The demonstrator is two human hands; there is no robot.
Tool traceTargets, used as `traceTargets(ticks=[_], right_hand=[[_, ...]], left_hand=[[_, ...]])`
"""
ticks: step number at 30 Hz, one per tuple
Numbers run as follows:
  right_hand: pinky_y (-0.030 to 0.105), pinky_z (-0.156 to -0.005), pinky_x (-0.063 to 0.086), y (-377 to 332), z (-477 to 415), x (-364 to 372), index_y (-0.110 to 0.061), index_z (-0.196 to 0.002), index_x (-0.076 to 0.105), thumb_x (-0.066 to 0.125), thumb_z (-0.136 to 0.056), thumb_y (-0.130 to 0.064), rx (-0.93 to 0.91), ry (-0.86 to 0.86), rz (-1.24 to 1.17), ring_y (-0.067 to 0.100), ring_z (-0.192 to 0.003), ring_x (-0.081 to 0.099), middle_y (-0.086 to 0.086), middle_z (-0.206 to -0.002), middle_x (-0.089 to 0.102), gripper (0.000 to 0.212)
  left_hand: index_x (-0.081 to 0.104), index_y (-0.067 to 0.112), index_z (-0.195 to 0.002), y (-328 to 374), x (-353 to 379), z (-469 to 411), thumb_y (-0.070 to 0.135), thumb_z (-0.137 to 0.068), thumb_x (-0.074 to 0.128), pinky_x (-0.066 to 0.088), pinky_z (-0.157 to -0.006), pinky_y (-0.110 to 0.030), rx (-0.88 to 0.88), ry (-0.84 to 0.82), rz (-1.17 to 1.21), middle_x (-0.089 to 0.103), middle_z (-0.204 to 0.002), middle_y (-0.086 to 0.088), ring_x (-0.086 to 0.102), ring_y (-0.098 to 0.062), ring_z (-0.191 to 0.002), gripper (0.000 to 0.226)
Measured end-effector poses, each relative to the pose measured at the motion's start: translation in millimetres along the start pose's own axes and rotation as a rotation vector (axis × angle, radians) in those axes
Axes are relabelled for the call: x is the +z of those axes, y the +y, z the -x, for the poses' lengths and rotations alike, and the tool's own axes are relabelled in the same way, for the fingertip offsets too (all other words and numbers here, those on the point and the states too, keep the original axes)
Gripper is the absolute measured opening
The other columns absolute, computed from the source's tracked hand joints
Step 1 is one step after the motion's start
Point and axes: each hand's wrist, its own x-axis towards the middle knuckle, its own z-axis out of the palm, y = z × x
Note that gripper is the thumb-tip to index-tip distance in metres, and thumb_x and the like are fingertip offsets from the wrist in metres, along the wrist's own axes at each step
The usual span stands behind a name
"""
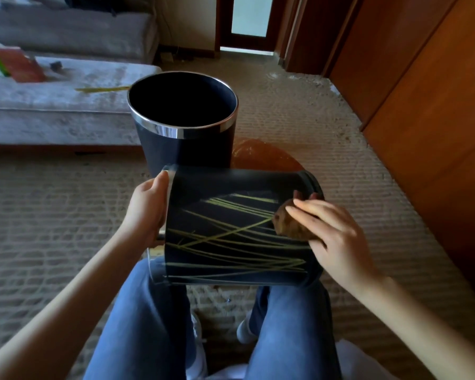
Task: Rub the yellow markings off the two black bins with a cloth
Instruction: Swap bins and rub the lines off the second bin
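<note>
Rubbing barely under way on the first of two bins

Closest in, across the knees in jeans (148,311), the near bin (203,193) lies on its side, and its wall is streaked with yellow lines (231,242), a crossing tangle too dense to count. The left hand (146,209) has its grip curled round the rim end, steadying it. The right hand (332,231) has its grip closed on the one brown cloth (288,223), fingers and thumb bunching it against the wall near the base end, right where the lines start. By the look of it almost everything is left to rub on this bin. Further out, the far bin (187,152) stands upright on the carpet (52,215), and no yellow shows on the side facing us, though its back is hidden. Count: two bins, one cloth, two hands. Behind sits a grey sofa (52,105).
</note>
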Motion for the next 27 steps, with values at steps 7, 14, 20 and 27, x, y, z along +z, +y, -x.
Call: traceTargets(ticks=[7,14,20,27], right_hand=[[0.037,-0.095,0.044,24.8,-59.1,10.9,-0.007,-0.120,0.071,0.062,-0.079,0.011,0.131,-0.101,0.057,0.033,-0.104,0.061,0.011,-0.112,0.070,0.046],[0.040,-0.079,0.047,6.4,-85.0,22.3,-0.008,-0.111,0.074,0.067,-0.078,0.001,0.188,-0.131,0.118,0.034,-0.088,0.057,0.009,-0.091,0.065,0.035],[0.040,-0.086,0.050,-40.6,-9.3,15.5,-0.001,-0.116,0.071,0.065,-0.077,0.003,-0.116,-0.014,-0.001,0.031,-0.091,0.058,0.013,-0.104,0.067,0.040],[0.035,-0.082,0.041,14.2,-102.1,34.6,-0.012,-0.114,0.074,0.065,-0.087,-0.007,0.133,-0.164,0.028,0.034,-0.091,0.057,0.007,-0.095,0.064,0.029]], left_hand=[[0.070,0.009,-0.090,-5.0,-3.6,10.3,0.051,-0.102,0.044,0.049,-0.053,-0.034,0.111,-0.009,-0.161,0.067,-0.062,-0.001,0.062,-0.013,-0.052,0.051],[0.070,0.007,-0.095,-5.2,-2.8,13.4,0.054,-0.094,0.047,0.056,-0.088,-0.062,0.070,-0.002,-0.069,0.073,-0.095,-0.026,0.070,-0.047,-0.094,0.052],[0.071,0.011,-0.090,-6.9,-2.1,11.4,0.047,-0.102,0.047,0.061,-0.076,-0.044,0.073,-0.001,-0.063,0.074,-0.081,-0.012,0.072,-0.027,-0.078,0.044],[0.069,0.018,-0.083,-12.1,-2.8,21.1,0.039,-0.106,0.044,0.055,-0.068,-0.032,0.127,-0.008,-0.066,0.071,-0.069,0.002,0.067,-0.015,-0.069,0.040]])
